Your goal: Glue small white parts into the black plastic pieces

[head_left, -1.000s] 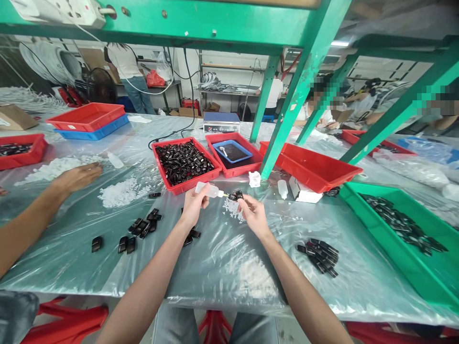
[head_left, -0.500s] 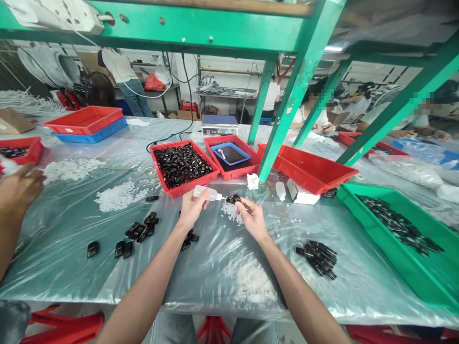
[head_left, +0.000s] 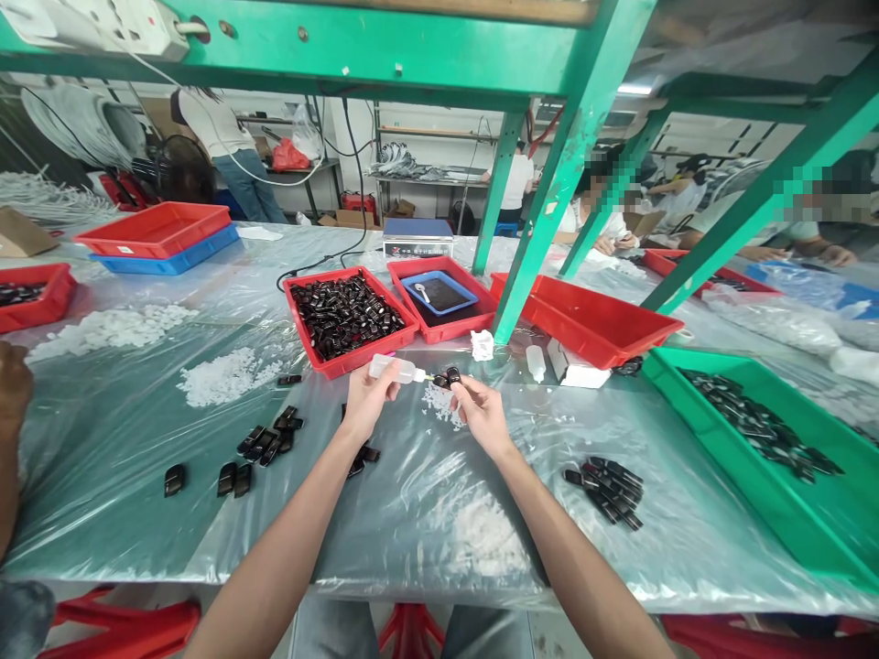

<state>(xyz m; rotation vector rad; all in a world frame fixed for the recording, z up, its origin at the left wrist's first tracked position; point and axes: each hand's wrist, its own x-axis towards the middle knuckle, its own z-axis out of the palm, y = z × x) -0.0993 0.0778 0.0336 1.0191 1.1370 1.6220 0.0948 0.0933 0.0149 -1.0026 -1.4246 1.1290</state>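
Note:
My left hand point(head_left: 371, 395) is closed round a clear squeeze bottle point(head_left: 398, 369) with a thin needle tip pointing right. The tip meets, or nearly meets, small glossy black plastic parts point(head_left: 451, 375) pinched between the fingers of my right hand point(head_left: 481, 409). Whether these are two pieces or one opened piece I cannot tell. Below them lies a little heap of small white bits point(head_left: 441, 403) on the plastic-covered table point(head_left: 412, 513). Several black parts point(head_left: 363, 456) lie partly hidden behind my left forearm.
A red tray of black parts point(head_left: 347, 316) stands ahead, beside a red tray with a blue dish point(head_left: 439, 295). Green posts point(head_left: 549, 201) rise behind. Black pieces point(head_left: 608, 492) and a green tray point(head_left: 755, 458) are at right. A co-worker's hand point(head_left: 12, 389) shows at left.
The co-worker's hand at the far left has drawn back toward the frame's edge. My hands keep nearly the same pose; the view has shifted slightly.

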